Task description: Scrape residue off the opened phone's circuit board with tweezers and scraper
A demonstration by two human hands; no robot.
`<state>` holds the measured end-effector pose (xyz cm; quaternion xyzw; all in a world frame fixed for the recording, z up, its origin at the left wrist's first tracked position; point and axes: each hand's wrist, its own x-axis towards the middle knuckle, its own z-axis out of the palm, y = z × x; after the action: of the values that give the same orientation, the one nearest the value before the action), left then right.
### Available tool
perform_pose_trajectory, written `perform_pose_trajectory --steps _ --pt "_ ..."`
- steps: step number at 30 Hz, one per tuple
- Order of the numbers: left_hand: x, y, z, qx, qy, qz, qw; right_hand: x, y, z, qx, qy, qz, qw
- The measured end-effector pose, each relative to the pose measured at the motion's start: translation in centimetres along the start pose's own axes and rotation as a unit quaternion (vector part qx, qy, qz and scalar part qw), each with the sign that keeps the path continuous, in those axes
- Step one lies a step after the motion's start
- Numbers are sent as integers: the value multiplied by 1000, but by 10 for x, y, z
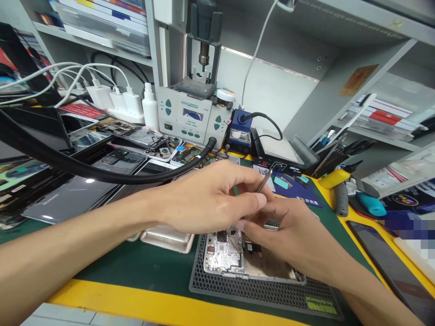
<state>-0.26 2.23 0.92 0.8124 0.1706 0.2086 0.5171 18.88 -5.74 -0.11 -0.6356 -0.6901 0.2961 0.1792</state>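
Observation:
My left hand (220,194) is closed, its thumb pressed against the fingers. A slim, pointed metal tool (265,179) sticks up from its grip; the tool's lower part is hidden. My right hand (288,231) touches the left, with thumb and fingers drawn together. Whatever it pinches is out of sight behind the fingers. Both hands are over an opened phone (224,258), whose silvery inner frame shows at the left and a bare, brownish bay at the right. The phone lies on a grey honeycomb mat (244,290). The hands cover its upper part.
Left of the mat lies a pale metallic case (168,240). A thick black hose (136,176) arches across the left side from a soldering station (190,120). Phones (84,194) and circuit boards (190,156) crowd the back left. A dark phone panel (380,258) lies at right.

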Motion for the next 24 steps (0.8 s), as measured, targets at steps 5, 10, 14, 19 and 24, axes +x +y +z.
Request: perform_pose_trajectory --steps 5,10,14,19,24 --pt "-1 -1 0 4 -1 6 1000 0 1 0 -2 -8 -5 1000" --pt "-1 0 1 7 0 -3 1000 0 1 1 -10 -1 -1 1000" --pt "-1 0 0 7 5 11 1000 0 0 0 -12 -7 -6 1000" --pt "-2 -2 2 -6 19 4 1000 -1 -1 -2 -9 -2 -24 1000" --pt "-2 -2 3 -25 25 -4 999 -1 -4 -3 -17 -5 -23 1000"
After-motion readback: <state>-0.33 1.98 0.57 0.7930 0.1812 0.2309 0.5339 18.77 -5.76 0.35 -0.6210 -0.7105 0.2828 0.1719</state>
